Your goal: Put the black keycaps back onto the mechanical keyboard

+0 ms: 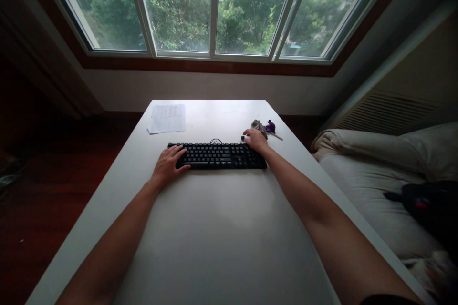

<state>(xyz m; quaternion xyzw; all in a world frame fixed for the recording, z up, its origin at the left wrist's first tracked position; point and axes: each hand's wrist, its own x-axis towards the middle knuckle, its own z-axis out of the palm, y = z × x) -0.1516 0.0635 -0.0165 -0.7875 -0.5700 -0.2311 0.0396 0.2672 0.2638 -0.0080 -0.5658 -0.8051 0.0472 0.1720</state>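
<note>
A black keyboard [218, 156] lies lengthwise across the white table. My left hand [170, 161] rests on its left end, fingers spread over the keys and thumb along the front edge. At the keyboard's back right corner is my right hand [256, 139], its index finger and thumb curled around a small black piece [243, 138] too small to name. A loop of thin cable [215, 141] shows behind the keyboard's back edge. Just beyond my right hand sits a crumpled grey cloth-like bundle [258, 126], beside a purple bundle [270, 127] with a thin stick [275, 136] near it.
A printed sheet of paper [167, 119] lies at the back left of the white table [214, 228]. A window [213, 9] is beyond it. On the right stands a light-coloured sofa [361, 186] with a dark bag-like item [425, 205] on it.
</note>
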